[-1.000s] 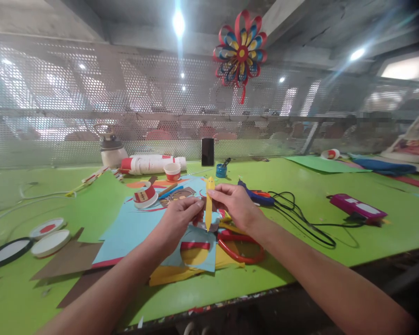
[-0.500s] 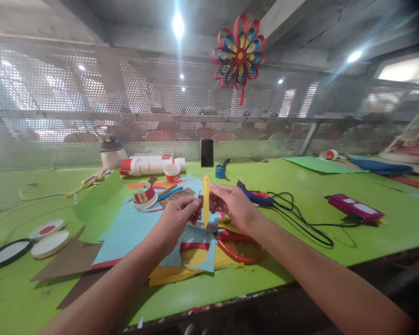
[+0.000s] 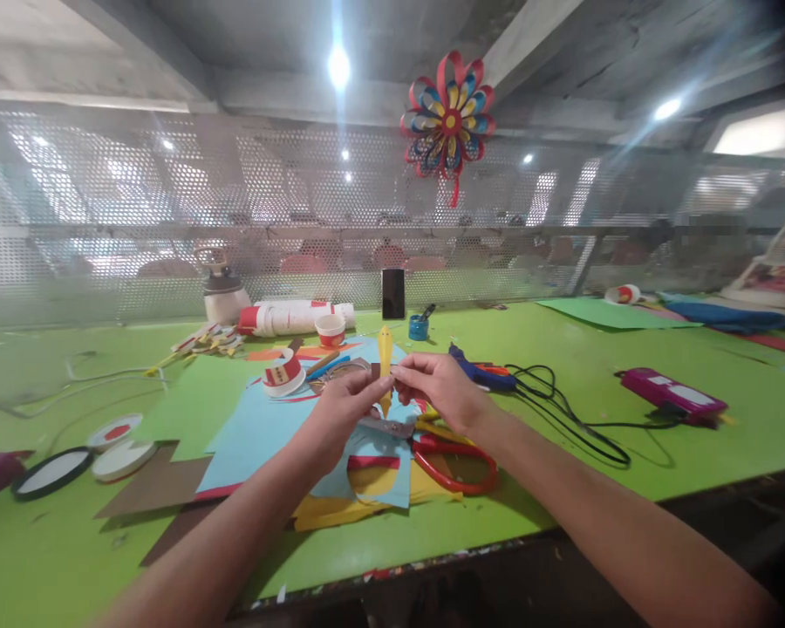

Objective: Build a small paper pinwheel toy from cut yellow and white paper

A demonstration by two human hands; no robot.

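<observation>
Upright between my two hands is a narrow yellow paper cutout with small marks near its rounded top. My left hand is closed, thumb and fingers pinching the cutout's left side about midway down. From the other side, my right hand pinches its right edge. A bit of brown paper shows beside the cutout at my left fingertips; I cannot tell whether it is attached. Below the hands lie red-handled scissors and light blue paper with a round hole cut near its front.
A blue glue gun with a black cable lies to the right, near a purple box. Paper cups, a blue paint jar and a phone stand behind. Green paper and round lids are at left.
My left hand has moved in to the yellow cutout, its thumb now over the lower part. My right hand has shifted slightly lower on it. The view has tilted up and turned slightly left.
</observation>
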